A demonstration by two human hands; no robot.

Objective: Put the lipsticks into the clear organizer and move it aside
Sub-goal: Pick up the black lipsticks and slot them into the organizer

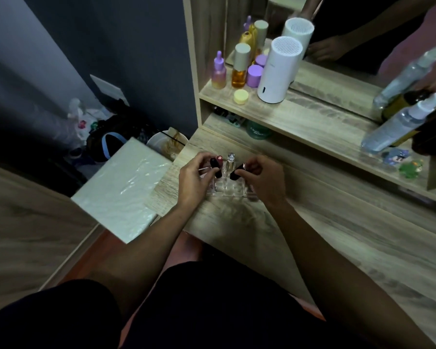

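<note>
Both forearms are bare from the elbow down, with no sleeve, watch, bracelet or ring showing on the left hand [195,178] or the right hand [261,180]. The nails look short and unpainted. Below the arms, dark black shorts [212,306] cover both thighs, the hems ending above bare knees.

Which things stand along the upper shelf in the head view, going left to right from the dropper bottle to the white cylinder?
Purple-capped dropper bottle → amber bottle with a beige cap → purple jar → white cylinder.
</note>
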